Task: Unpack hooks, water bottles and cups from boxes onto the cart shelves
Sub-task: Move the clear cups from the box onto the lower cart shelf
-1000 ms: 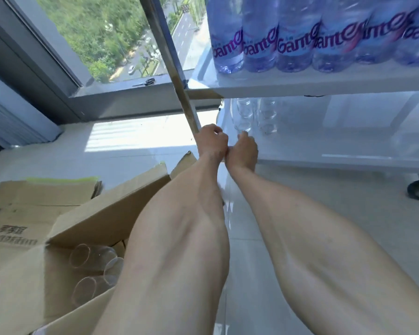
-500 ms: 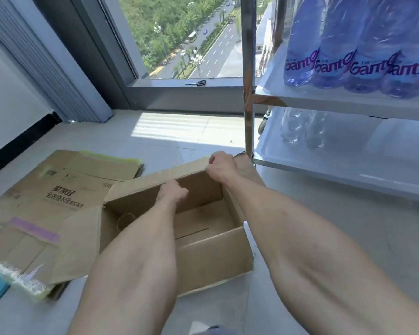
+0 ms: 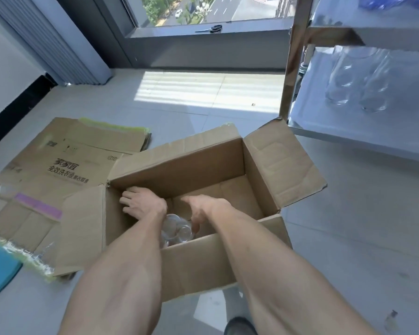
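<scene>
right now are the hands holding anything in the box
Nothing plainly held. Left hand is spread open; right hand reaches toward the cups, but no grip shows.

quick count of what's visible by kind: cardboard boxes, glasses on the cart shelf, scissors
open cardboard box: 1
flattened cardboard box: 1
clear glasses on the cart shelf: 4, as far as the glare lets me tell
scissors on the window sill: 1
total: 7
</scene>
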Motion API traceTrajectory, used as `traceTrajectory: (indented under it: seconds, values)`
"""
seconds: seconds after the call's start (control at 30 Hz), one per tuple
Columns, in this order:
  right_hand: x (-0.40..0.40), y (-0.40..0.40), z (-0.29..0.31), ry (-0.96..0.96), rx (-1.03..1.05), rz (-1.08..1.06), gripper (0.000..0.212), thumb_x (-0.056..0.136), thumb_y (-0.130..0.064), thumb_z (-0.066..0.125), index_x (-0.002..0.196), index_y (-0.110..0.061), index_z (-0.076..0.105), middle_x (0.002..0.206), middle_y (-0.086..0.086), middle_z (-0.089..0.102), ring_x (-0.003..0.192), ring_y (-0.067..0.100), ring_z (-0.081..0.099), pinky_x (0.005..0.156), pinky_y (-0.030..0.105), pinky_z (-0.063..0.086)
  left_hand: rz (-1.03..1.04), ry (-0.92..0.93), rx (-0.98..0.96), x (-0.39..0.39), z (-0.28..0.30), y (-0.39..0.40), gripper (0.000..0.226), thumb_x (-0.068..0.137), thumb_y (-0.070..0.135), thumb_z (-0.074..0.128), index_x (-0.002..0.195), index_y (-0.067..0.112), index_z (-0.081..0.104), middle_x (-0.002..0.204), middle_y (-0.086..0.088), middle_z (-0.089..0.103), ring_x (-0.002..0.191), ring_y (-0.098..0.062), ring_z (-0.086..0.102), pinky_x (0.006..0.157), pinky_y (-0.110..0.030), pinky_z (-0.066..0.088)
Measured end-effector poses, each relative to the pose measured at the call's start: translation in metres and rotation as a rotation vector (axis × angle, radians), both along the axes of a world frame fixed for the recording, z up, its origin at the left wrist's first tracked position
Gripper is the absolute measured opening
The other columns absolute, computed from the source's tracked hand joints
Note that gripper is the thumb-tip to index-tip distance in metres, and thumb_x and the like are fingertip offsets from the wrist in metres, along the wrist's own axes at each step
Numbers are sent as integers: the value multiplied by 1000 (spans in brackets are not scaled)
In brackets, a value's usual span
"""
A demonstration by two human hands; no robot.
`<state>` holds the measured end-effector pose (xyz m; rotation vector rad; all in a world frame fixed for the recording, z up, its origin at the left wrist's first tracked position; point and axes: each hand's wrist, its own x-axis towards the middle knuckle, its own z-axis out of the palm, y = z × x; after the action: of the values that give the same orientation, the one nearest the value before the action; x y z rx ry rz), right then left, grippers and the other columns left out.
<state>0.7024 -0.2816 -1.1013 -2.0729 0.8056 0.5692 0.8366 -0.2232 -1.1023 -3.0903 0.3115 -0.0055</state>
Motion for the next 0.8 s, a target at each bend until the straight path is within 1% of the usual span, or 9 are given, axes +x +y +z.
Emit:
traceTrajectory:
  seconds: [0.07,0.13,0.2,0.27,0.37,0.47,0.53,0.67,0.8]
  values:
    - [10,11,-6,-51,63,22,120,59,-19,92,153,-35,21,149,3,46,132,31,48,102,43,47,18,14,29,8,1,-2,50,82,16,66,131,6,56,132,-17,47,120,-32,41,92,-42,40]
    - [16,28,-15,-116,146,26,101,57,-21,92,142,-35,40,135,2,57,119,31,56,96,45,52,41,48,-1,14,-1,3,41,77,22,73,116,15,66,126,-14,46,116,-31,41,86,-43,43]
    - [18,43,-22,-136,170,21,77,59,-22,92,123,-34,52,121,-1,63,107,27,60,90,44,55,33,99,-110,13,-3,12,35,79,22,71,113,17,63,124,-16,45,113,-35,46,82,-44,47]
    - [17,45,-21,-133,145,30,66,60,-22,92,110,-34,52,115,-3,65,102,25,60,88,42,55,6,169,-201,8,-2,17,34,86,18,64,119,17,54,125,-19,43,109,-41,53,85,-45,48]
    - [5,36,-10,-138,95,-49,59,56,-31,93,102,-30,56,97,-6,65,95,25,62,78,35,54,-8,236,-270,5,7,21,47,84,17,69,125,14,45,125,-23,44,108,-45,56,88,-46,48]
    - [-20,22,3,-126,8,-215,74,56,-47,88,118,-21,58,114,0,63,105,25,61,89,37,53,-18,250,-253,3,24,21,80,66,25,89,128,6,41,128,-23,49,114,-42,58,90,-45,50]
    - [-40,11,17,-139,-5,-366,83,58,-50,86,127,-17,55,123,3,60,112,25,59,94,39,52,-31,251,-267,-6,41,13,91,56,30,94,128,4,44,129,-22,51,116,-40,57,91,-46,50]
    - [-75,-9,53,-270,-35,-567,62,62,-47,83,111,-15,62,109,3,66,98,22,63,87,37,54,-126,284,-323,-45,78,-10,91,57,39,92,128,9,44,124,-23,54,113,-41,58,89,-46,49]
    - [-101,-27,98,-416,-137,-760,49,61,-54,78,90,-17,64,96,3,69,91,22,65,73,33,52,-164,357,-474,-86,123,-41,85,60,34,91,123,8,39,118,-19,63,114,-38,60,88,-39,50]
